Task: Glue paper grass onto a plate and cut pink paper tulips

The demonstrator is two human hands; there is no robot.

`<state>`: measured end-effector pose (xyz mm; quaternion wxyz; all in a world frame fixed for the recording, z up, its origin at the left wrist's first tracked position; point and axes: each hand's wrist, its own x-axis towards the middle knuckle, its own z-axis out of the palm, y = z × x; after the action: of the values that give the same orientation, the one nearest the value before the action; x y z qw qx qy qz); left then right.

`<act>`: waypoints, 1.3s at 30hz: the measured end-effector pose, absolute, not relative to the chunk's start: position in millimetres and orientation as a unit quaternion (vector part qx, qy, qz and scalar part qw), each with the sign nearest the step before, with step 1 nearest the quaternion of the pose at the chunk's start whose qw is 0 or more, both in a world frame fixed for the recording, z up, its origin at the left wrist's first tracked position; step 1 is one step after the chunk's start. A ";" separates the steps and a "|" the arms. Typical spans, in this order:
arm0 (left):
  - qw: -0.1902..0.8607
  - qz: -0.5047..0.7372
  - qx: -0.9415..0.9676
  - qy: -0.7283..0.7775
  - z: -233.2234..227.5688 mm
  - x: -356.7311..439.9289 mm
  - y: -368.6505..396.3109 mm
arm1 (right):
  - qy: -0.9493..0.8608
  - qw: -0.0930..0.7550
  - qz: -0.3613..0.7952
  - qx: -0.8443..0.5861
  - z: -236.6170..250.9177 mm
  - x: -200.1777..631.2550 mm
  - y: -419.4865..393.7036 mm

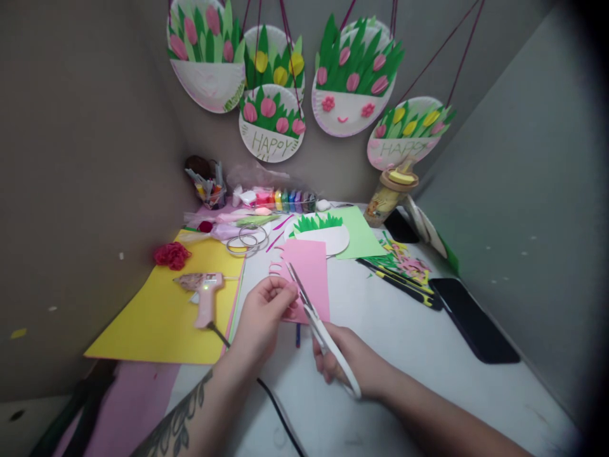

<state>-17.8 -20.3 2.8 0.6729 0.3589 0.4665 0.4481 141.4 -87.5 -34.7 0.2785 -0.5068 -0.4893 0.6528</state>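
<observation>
My right hand (pixel 349 358) is closed around the handles of white-handled scissors (pixel 328 339), whose blades point up and left, slightly parted. Fingers pinched, my left hand (pixel 269 311) is beside the blades and grips pink paper; whether this is a small loose piece or the sheet's edge, I cannot tell. Under the blades is a pink paper sheet (pixel 311 273) with curved cuts along its left edge. Behind it lies a cut paper plate (pixel 333 241) with green paper grass. A blue pen (pixel 298 336) shows below the sheet.
At left, a pink glue gun (pixel 207 295) lies on yellow paper (pixel 147 317), its black cable (pixel 280 412) crossing the table front. To the right are paper scraps (pixel 406 260), yellow-black cutters (pixel 404 285), a phone (pixel 476 320) and a cup (pixel 387 200). Decorated plates (pixel 354 114) hang behind.
</observation>
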 end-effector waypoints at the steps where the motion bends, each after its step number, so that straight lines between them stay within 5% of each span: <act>1: 0.673 0.449 0.359 0.464 2.4 -18.0 -20.2 | -0.488 0.278 0.653 -0.507 -35.2 141.7 -87.5; 39: 0.646 0.444 0.408 0.467 0.8 -20.1 -18.8 | -0.493 0.271 0.649 -0.513 -34.0 144.1 -86.4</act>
<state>-20.1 -18.8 0.8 0.6463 0.4082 0.4674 0.4440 144.1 -86.4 -34.0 0.2706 -0.5127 -0.4928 0.6489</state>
